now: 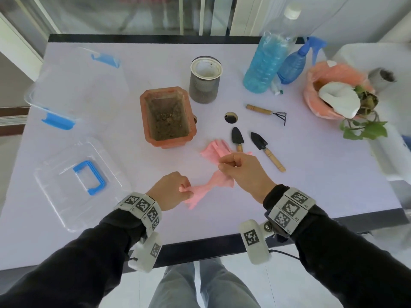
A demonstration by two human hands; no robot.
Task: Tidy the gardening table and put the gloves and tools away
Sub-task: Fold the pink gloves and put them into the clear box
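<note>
Left trowel [237,138] handle end hidden behind right grip [242,172]; pink glove [208,187] middle covered under same grip.

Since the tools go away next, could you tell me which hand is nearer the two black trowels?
The right hand: it sits just below the trowels, partly covering one handle. The left hand is farther down-left, gripping the pink glove.

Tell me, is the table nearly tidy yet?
Not yet, it looks like the start. Done: nothing shows inside the clear box, and its lid lies off beside it. In hand: the left hand and right hand both pinch the pink gloves. Left: the two trowels and the little rake lie loose on the table.
</note>
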